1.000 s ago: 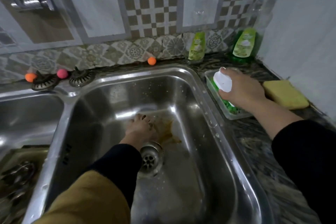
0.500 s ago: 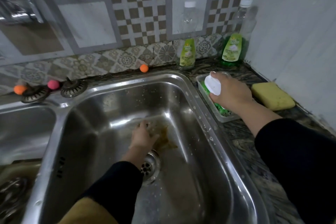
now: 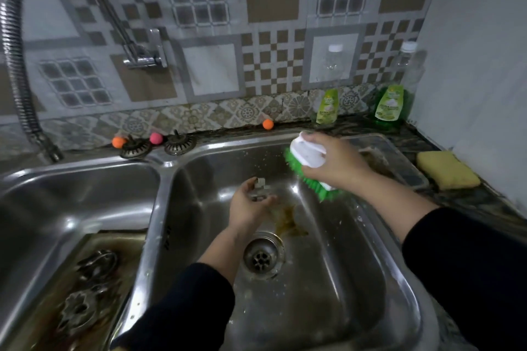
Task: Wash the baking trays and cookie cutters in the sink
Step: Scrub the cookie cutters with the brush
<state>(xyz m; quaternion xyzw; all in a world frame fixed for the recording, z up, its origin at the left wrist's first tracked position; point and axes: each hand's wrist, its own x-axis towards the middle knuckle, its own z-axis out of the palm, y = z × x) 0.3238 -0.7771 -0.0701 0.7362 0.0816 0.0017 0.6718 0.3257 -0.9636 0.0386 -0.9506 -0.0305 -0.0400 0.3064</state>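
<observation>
My left hand is low in the right sink basin, holding a small metal cookie cutter in its fingers above a brown stain. My right hand grips a white scrubbing brush with green bristles over the basin's far right side, a short way from the cutter. In the left basin lies a dirty baking tray in brown water with several flower-shaped cookie cutters on it.
The drain sits below my left hand. A clear tray and a yellow sponge lie on the right counter. Two dish soap bottles stand at the back. Two sink strainers and small coloured balls line the rim. A flexible hose hangs left.
My right hand has lifted the brush out of the clear tray and carried it left over the basin. My left hand has picked the cutter up from the basin floor.
</observation>
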